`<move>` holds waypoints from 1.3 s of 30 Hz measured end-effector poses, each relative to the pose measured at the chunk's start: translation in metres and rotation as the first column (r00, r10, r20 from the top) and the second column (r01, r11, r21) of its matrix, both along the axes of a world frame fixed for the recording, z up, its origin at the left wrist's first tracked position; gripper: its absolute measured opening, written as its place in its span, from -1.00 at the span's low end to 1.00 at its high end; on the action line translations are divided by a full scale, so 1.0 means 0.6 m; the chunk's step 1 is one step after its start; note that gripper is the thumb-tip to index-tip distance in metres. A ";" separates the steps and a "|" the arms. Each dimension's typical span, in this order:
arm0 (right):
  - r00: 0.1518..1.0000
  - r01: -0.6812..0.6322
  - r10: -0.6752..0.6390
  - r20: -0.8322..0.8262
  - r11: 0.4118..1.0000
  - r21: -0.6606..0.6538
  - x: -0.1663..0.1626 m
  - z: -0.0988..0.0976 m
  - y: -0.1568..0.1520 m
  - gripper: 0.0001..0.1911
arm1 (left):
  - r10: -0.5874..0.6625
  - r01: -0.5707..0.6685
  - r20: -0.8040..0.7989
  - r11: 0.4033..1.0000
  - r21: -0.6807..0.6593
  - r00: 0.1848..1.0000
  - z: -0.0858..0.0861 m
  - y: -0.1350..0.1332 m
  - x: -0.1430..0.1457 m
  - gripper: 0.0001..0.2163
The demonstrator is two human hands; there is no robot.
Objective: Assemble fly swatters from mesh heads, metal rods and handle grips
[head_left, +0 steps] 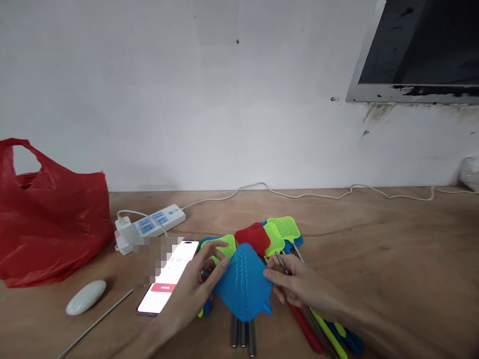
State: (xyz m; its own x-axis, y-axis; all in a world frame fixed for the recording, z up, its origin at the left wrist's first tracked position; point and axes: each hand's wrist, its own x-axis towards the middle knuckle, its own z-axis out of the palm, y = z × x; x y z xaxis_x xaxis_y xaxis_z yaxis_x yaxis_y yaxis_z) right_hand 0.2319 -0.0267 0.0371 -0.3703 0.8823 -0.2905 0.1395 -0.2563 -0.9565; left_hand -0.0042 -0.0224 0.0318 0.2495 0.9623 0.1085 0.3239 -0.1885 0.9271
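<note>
A blue swatter head (243, 286) sits near the front middle of the wooden table (392, 249), held between both hands. The left hand (194, 286) pinches its left edge, thumb under and fingers curled over the mesh. The right hand (295, 284) holds the right edge with its fingertips pressed close together. Whether a thin metal shaft crossing this hand is also gripped is hard to tell. Both forearms are cut off by the bottom edge.

The blue head hides the upper ends of three metal handles (243, 336), which stick out below it. Just behind lies a pile of swatters (277, 234), green, red and blue, overlapping so that a count is not possible. Their coloured handles run under the right wrist.

A phone (168, 284) lies left of the left hand, partly covered by it, with a red bar on its bright screen. The digits there are too faint to read, and a pixelated patch blurs the spot beside it.

Far left, a red plastic bag (48, 219) is cut off by the frame and its contents cannot be seen. A white power strip (153, 222) with blue sockets holds one plug. Near it lie a white oval object (87, 296) and a thin metal rod (97, 321).
</note>
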 end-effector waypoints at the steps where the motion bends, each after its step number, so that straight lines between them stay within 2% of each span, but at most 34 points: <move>1: 0.999 0.039 -0.039 -0.033 0.999 -0.005 0.001 0.000 0.004 -0.63 | 0.024 -0.024 0.007 1.000 0.010 1.000 0.001 0.001 -0.002 -0.64; 4: 0.987 0.108 -0.111 -0.112 0.994 -0.036 0.001 -0.002 0.017 -0.62 | 0.017 -0.017 0.067 1.000 -0.015 0.998 -0.006 0.007 -0.006 -0.62; 7: 0.983 0.075 -0.090 -0.161 0.993 -0.094 -0.003 -0.003 0.024 -0.63 | -0.041 0.064 0.219 0.993 -0.097 0.975 -0.022 0.016 -0.007 -0.48; 10: 0.982 0.031 -0.058 -0.181 0.988 -0.152 -0.010 0.000 0.026 -0.63 | -0.012 0.056 0.317 0.990 -0.129 0.948 -0.032 0.026 -0.006 -0.34; 12: 0.977 0.028 -0.062 -0.202 0.986 -0.167 -0.013 0.003 0.027 -0.63 | 0.011 0.031 0.312 0.991 -0.128 0.950 -0.029 0.034 -0.010 -0.35; 18: 0.903 0.178 -0.232 -0.363 0.968 -0.176 -0.010 -0.011 0.038 -0.63 | 0.049 -0.043 0.119 0.998 -0.053 0.992 -0.011 0.067 -0.048 -0.53; 22: 0.856 0.245 -0.302 -0.419 0.952 -0.185 0.000 -0.027 0.041 -0.62 | 0.084 -0.074 -0.213 0.996 0.056 0.973 -0.027 0.086 -0.075 -0.64; 26: 0.861 0.259 -0.302 -0.410 0.953 -0.159 0.006 -0.039 0.042 -0.64 | 0.180 -0.118 -0.368 0.976 0.185 0.912 -0.046 0.094 -0.088 -0.71; 28: 0.880 0.258 -0.287 -0.380 0.958 -0.126 0.007 -0.046 0.043 -0.65 | 0.227 -0.126 -0.430 0.960 0.251 0.874 -0.048 0.091 -0.088 -0.73; 30: 0.914 0.264 -0.260 -0.310 0.964 -0.030 0.008 -0.053 0.045 -0.63 | 0.271 -0.105 -0.516 0.939 0.328 0.813 -0.047 0.082 -0.083 -0.73; 33: 0.975 0.223 -0.211 -0.072 0.937 0.269 0.011 -0.063 0.046 -0.61 | 0.309 -0.001 -0.652 0.904 0.427 0.692 -0.044 0.067 -0.069 -0.71; 35: 0.978 0.150 -0.199 0.071 0.892 0.426 0.014 -0.068 0.046 -0.63 | 0.306 0.074 -0.683 0.881 0.467 0.663 -0.045 0.058 -0.061 -0.71; 37: 0.977 0.114 -0.183 0.113 0.887 0.448 0.016 -0.072 0.046 -0.64 | 0.277 0.149 -0.683 0.856 0.494 0.676 -0.046 0.053 -0.054 -0.72; 39: 0.980 0.122 -0.172 0.100 0.916 0.383 0.017 -0.074 0.048 -0.64 | 0.231 0.221 -0.684 0.834 0.505 0.693 -0.047 0.049 -0.051 -0.72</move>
State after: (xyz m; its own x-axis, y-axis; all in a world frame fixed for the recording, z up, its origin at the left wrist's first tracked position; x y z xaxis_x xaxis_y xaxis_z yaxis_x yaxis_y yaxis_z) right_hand 0.2421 0.0019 -0.0075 -0.2099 0.9771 0.0340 0.2562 0.0885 -0.9626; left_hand -0.0345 0.0071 0.0034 0.4603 0.8056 0.3730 0.8191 -0.5474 0.1715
